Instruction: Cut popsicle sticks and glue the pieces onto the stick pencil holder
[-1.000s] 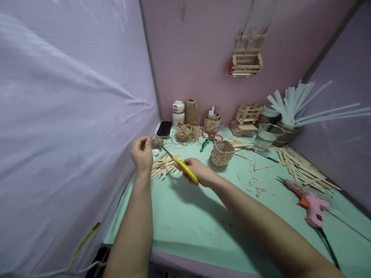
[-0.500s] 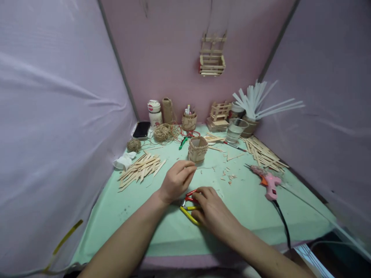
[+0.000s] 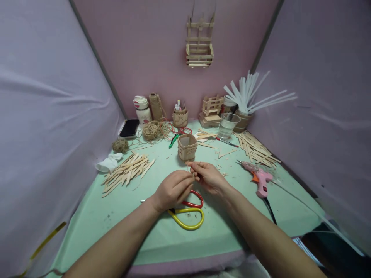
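My left hand (image 3: 174, 187) and my right hand (image 3: 209, 177) meet near the middle of the table, both pinching a thin strand of twine (image 3: 188, 168) between closed fingertips. Just beyond them stands a small box made of wooden sticks (image 3: 187, 148), open at the top. Below my hands lie scissors (image 3: 188, 219) with one yellow and one red handle loop; their blades are mostly hidden under my left hand and wrist.
Wooden sticks (image 3: 127, 172) lie at left, with more sticks (image 3: 255, 148) at right. A pink glue gun (image 3: 262, 181) with its cable rests at right. Behind are twine (image 3: 152, 130), a phone (image 3: 129, 128), a bottle (image 3: 142, 110) and a cup of water (image 3: 228, 125).
My right hand has let go of the scissors, now lying flat, and moved up to my left hand at the twine. The view has shifted, so the scene sits further left.
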`<state>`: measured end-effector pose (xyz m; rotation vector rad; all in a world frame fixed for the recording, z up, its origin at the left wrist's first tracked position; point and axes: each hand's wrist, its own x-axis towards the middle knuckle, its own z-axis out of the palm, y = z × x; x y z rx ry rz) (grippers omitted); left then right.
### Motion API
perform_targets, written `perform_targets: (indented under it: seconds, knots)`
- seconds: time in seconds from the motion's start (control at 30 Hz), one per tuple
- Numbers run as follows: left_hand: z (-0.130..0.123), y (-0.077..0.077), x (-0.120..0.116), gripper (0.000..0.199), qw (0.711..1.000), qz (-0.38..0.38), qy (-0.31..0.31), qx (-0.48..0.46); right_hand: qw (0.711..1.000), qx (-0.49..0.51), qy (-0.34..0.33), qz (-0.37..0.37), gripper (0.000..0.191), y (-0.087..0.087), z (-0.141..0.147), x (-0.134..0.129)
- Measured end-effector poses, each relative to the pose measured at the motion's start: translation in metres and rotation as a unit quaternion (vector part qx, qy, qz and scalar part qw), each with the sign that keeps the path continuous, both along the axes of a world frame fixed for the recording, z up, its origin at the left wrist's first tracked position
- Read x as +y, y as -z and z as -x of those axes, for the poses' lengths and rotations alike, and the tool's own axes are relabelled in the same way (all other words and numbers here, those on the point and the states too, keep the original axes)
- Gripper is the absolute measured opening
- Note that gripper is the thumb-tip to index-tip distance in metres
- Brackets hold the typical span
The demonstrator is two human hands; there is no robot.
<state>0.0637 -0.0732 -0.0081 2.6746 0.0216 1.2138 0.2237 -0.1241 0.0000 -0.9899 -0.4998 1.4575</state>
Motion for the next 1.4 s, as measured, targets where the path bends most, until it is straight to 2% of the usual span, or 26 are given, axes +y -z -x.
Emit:
perform_targets:
  seconds: [0.1, 0.17, 0.33, 0.37, 0.43, 0.5, 0.53, 0.57, 0.63, 0.7, 0.77, 0.83, 0.9, 1.0, 1.07, 1.23, 1.33, 1.4]
  knots:
    - [-0.003, -0.002, -0.004, 0.028, 0.999, -0.021, 0.036, -0.003, 0.996, 0.041, -0.081, 0.009, 0.038, 0.002, -0.005, -0.002]
    - [-0.005, -0.003, -0.006, 0.026, 0.999, -0.022, 0.049, -0.005, 0.991, 0.065, -0.112, 0.015, 0.039, 0.004, -0.007, -0.005]
    - [-0.003, 0.000, -0.008, 0.028, 0.997, 0.032, 0.072, 0.012, 0.994, 0.038, -0.103, -0.011, 0.031, 0.008, -0.008, -0.008]
    - [-0.003, 0.000, -0.008, 0.027, 0.997, 0.052, 0.056, 0.007, 0.996, 0.017, -0.088, -0.018, 0.031, 0.008, -0.008, -0.008]
    - [-0.004, -0.003, -0.006, 0.024, 0.992, 0.116, -0.036, -0.029, 0.997, -0.048, -0.054, -0.025, 0.032, 0.008, -0.011, -0.008]
    - [-0.008, -0.009, -0.002, 0.020, 0.961, 0.223, -0.158, -0.050, 0.990, -0.131, -0.046, -0.027, 0.033, 0.007, -0.013, -0.008]
    - [-0.012, -0.013, 0.000, 0.020, 0.934, 0.293, -0.200, -0.035, 0.983, -0.170, -0.055, -0.029, 0.032, 0.007, -0.014, -0.008]
    - [-0.017, -0.017, 0.002, 0.020, 0.904, 0.371, -0.211, -0.001, 0.976, -0.205, -0.070, -0.033, 0.032, 0.006, -0.015, -0.008]
    - [-0.026, -0.024, 0.006, 0.024, 0.832, 0.524, -0.170, 0.067, 0.959, -0.263, -0.094, -0.039, 0.031, 0.006, -0.017, -0.008]
    - [-0.035, -0.027, 0.007, 0.027, 0.770, 0.620, -0.125, 0.090, 0.942, -0.318, -0.100, -0.036, 0.030, 0.006, -0.018, -0.009]
    - [-0.042, -0.027, 0.006, 0.028, 0.746, 0.651, -0.116, 0.078, 0.923, -0.371, -0.099, -0.030, 0.028, 0.008, -0.018, -0.009]
    - [-0.046, -0.023, 0.004, 0.026, 0.754, 0.640, -0.133, 0.068, 0.902, -0.420, -0.094, -0.031, 0.026, 0.011, -0.019, -0.008]
    - [-0.048, -0.020, 0.001, 0.022, 0.776, 0.609, -0.154, 0.065, 0.884, -0.457, -0.090, -0.036, 0.025, 0.012, -0.018, -0.008]
    - [-0.047, -0.017, -0.002, 0.015, 0.810, 0.555, -0.183, 0.052, 0.876, -0.471, -0.093, -0.039, 0.024, 0.012, -0.016, -0.009]
    - [-0.045, -0.016, -0.003, 0.014, 0.817, 0.540, -0.197, 0.039, 0.883, -0.458, -0.095, -0.041, 0.023, 0.010, -0.014, -0.010]
    - [-0.041, -0.014, -0.001, 0.018, 0.809, 0.549, -0.212, -0.006, 0.919, -0.388, -0.064, -0.042, 0.024, 0.006, -0.010, -0.011]
    - [-0.036, -0.010, 0.010, 0.021, 0.810, 0.547, -0.211, -0.026, 0.933, -0.355, -0.038, -0.035, 0.026, 0.005, -0.011, -0.011]
    - [-0.032, -0.006, 0.024, 0.031, 0.810, 0.539, -0.226, -0.045, 0.936, -0.352, -0.008, -0.030, 0.027, 0.004, -0.014, -0.010]
